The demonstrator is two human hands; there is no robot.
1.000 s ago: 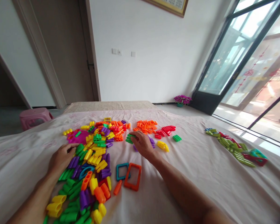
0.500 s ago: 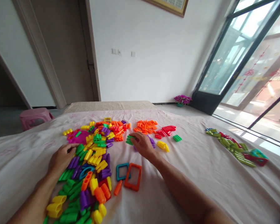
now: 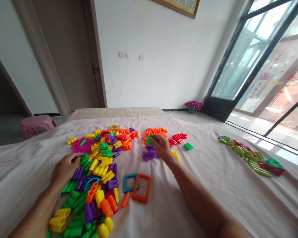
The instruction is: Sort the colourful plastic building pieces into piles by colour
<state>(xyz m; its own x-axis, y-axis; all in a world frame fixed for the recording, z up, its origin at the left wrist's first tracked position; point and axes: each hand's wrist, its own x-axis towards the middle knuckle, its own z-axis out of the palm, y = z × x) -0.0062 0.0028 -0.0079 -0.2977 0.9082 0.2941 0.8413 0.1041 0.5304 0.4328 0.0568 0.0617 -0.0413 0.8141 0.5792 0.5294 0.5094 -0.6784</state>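
Note:
My right hand (image 3: pixel 161 147) is closed on a green toy building block (image 3: pixel 148 140), just above the purple blocks (image 3: pixel 149 154) and in front of the orange blocks (image 3: pixel 154 131). Part of a yellow block (image 3: pixel 175 154) shows beyond my right wrist. My left hand (image 3: pixel 66 167) rests at the left edge of a large mixed pile of blocks (image 3: pixel 99 168), its fingers curled beside a green block (image 3: pixel 84 158). Whether those fingers hold anything is hidden.
Red blocks (image 3: pixel 178 138) and a single green block (image 3: pixel 188 146) lie to the right. Blue (image 3: pixel 127 190) and orange frames (image 3: pixel 148 188) sit nearer me. Olive-green pieces (image 3: pixel 245 153) are at the far right. A pink stool (image 3: pixel 37 127) stands beyond the cloth (image 3: pixel 201 185).
My right hand has moved right with the green block, uncovering the purple blocks and partly covering the yellow one. My left hand has barely moved.

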